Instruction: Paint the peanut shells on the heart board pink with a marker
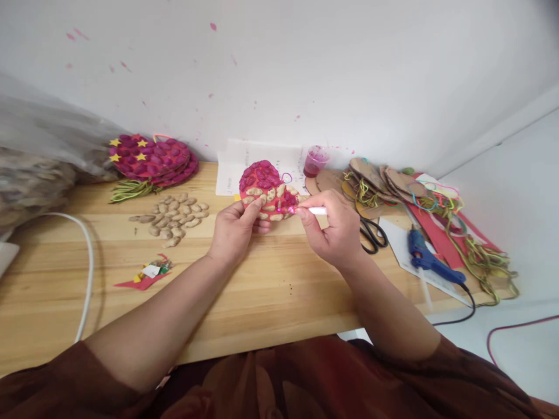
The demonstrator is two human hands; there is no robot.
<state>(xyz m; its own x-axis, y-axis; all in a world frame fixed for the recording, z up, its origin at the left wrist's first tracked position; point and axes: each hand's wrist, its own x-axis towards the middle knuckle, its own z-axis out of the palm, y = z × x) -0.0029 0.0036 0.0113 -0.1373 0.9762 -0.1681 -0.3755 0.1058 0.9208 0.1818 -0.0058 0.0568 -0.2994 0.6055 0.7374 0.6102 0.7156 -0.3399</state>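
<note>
Well, from my seat I see the left hand [236,228] closed on the lower left edge of the disc [266,189], thumb on the front and the other fingers hidden behind it. The disc is tilted up just above the tabletop [262,291], near its far middle. Its upper part is covered in pink shells, while the lower rows are still bare tan.

The right hand [336,230] is curled tight around a thin white stick [317,210], pinched between thumb and forefinger. The stick's pink tip touches the disc's lower right edge. Whether it is a brush or a marker I cannot make out.

Left of the hands lies a loose pile of peanuts [174,218], and beyond that a stack [152,158] of finished pink discs with yellow stars. A clear bag [35,157] is cut off by the left edge, its contents blurred. Behind the disc a paper [262,154] is partly hidden, and a cup [315,161] of pink liquid stands beside it.

To the right are cardboard rounds [375,177] tangled with coloured bands, scissors [373,235] half covered by my right hand, and a blue glue gun [425,256] whose cord drops off the tabletop.
</note>
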